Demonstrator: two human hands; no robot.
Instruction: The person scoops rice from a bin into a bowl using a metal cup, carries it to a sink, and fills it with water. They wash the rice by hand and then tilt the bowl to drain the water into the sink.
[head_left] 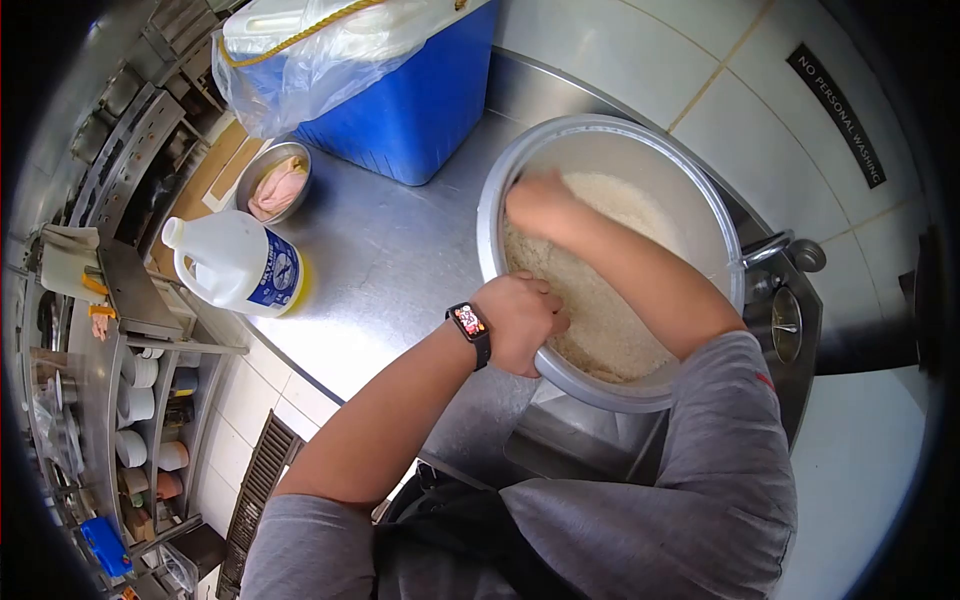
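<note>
With left hand [515, 320] curled round the pot [600, 399] rim, right hand [540, 205] blurred, its grip unclear, could spill grain [620, 325] by stirring too briskly.

left hand [518, 322] with its back up and fingers bent over, left forearm [400, 415] slanting up from a bent elbow, right hand [543, 205] blurred and farther forward, its fingers unclear, right forearm [655, 285] reaching diagonally inward, both forearms bare
</note>
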